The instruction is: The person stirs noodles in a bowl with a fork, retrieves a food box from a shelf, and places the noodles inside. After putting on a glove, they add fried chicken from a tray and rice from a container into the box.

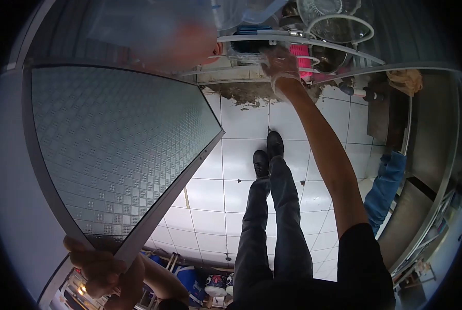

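One door (122,150), framed in pale metal around a patterned, translucent pane, on your left side: from its gripped near corner one frame edge slants forward and to the right to a corner over the floor (241,196), the other runs forward and slightly left; its long axis points roughly from you toward the rack, the exact angle blurred by the strongly curved view. One left hand (99,274), yours, closed, fingers curled over the door's near corner. One right hand (283,64), yours, in a clear glove, arm stretched forward past the door's far end, fingers bent down at the rack; how far they are open, and whether they hold anything, you cannot tell from here. One white wire rack (313,40), beyond the door and to its right, crossing just by the gloved fingers. One bright pink slotted item (299,50), right of the door, just beside that hand. One dark item (251,45), nearer the door, on the hand's other side. One clear round vessel (334,20), farther right of the door, behind the rack. Two dark shoes (267,153), yours, on pale tiles right of the door. One blue cloth (388,181), well apart from the door, far right.
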